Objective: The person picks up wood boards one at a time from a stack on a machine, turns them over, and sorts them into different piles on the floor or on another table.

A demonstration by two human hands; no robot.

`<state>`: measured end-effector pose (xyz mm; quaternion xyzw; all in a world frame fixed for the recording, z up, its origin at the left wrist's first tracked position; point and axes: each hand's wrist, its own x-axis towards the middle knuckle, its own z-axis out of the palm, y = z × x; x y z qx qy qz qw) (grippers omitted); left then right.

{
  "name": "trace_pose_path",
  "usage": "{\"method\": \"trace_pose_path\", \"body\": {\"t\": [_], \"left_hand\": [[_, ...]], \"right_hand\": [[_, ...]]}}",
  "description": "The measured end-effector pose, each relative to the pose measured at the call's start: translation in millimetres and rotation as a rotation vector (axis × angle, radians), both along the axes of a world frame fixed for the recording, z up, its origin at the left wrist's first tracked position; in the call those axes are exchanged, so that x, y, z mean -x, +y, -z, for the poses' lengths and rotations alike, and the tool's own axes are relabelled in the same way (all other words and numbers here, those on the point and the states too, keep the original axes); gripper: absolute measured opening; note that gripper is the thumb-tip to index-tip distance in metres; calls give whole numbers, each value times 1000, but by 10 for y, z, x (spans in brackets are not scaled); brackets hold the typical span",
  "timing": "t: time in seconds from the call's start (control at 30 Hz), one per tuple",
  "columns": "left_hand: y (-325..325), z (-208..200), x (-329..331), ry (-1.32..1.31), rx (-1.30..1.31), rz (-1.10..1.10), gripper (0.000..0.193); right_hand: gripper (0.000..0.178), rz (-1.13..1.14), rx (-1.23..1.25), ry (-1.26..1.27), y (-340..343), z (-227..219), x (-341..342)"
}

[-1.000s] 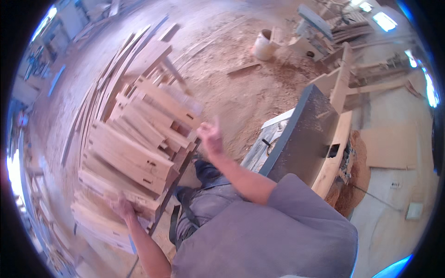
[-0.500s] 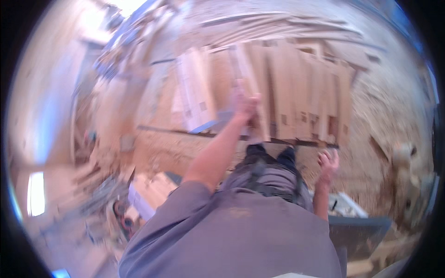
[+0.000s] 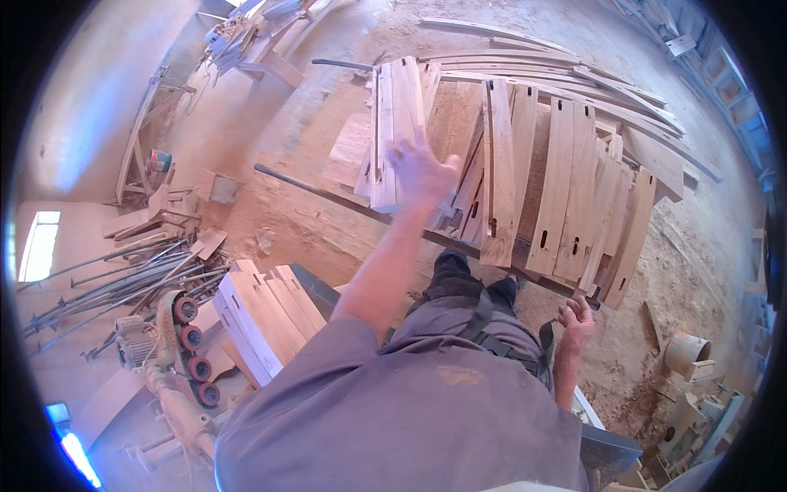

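My left hand [image 3: 424, 170] is spread over the pale wooden boards [image 3: 402, 102] at the left end of a row, its fingers apart and slightly blurred. Whether the fingertips touch the wood, I cannot tell. Several more slotted boards [image 3: 498, 156] lie side by side to the right, resting across a dark metal bar [image 3: 328, 199]. My right hand [image 3: 577, 321] hangs low by the near right end of the row, fingers curled, with nothing seen in them. Closest to it is a narrow slotted board [image 3: 633, 238].
Long thin strips [image 3: 566, 72] lie behind the row. At the left are stacked wood blocks [image 3: 275, 316], a machine with dark rollers [image 3: 189, 338] and a heap of metal clamps [image 3: 123, 275]. A bucket [image 3: 687, 354] stands on the dusty floor at right.
My left hand was closed around a board in the row; it has let go, and its fingers are spread over the left-end boards. The view has turned; my right hand stays low, curled.
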<state>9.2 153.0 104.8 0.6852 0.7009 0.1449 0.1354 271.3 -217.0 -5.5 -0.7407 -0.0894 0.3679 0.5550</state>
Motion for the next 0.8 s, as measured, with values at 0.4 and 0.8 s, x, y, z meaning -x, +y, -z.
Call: {"method": "trace_pose_path", "body": {"t": [0.4,0.8], "left_hand": [[470,325,494,87,190,-221,102],[461,333,505,169,192,-195,98]], "right_hand": [[55,-22,46,-23,276,-218,86],[57,0,71,-4,285,-310,232]]}}
